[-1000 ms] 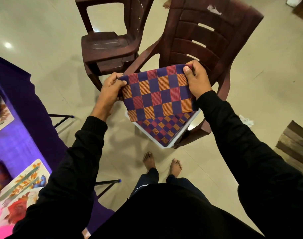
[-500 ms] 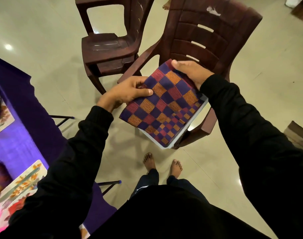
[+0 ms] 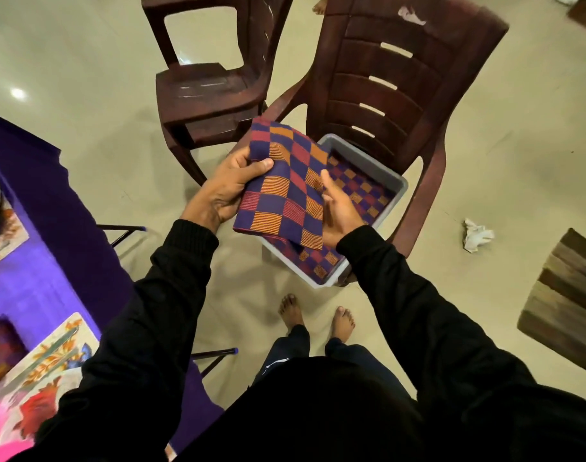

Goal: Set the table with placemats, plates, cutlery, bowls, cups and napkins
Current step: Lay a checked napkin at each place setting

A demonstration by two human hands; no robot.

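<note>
Napkin [image 3: 286,191] folded, held over the grey tray [image 3: 368,155] on the chair [image 3: 401,78] seat; table [image 3: 44,208] lies at 9 o'clock.

Long axis runs 11-to-5 o'clock. Left hand [image 3: 224,191] pinches the 9 o'clock edge, thumb on top; right hand [image 3: 338,208] supports the 3 o'clock edge, fingers curled beneath. Left hand is nearer the table.

Left hand [image 3: 223,191] and right hand [image 3: 339,208] pinch checked napkin [image 3: 286,191] above grey tub [image 3: 378,165] on chair [image 3: 401,78].

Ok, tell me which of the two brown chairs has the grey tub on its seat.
The larger armchair on the right, with the slotted backrest; the grey tub sits on it. The smaller chair carries none.
</note>
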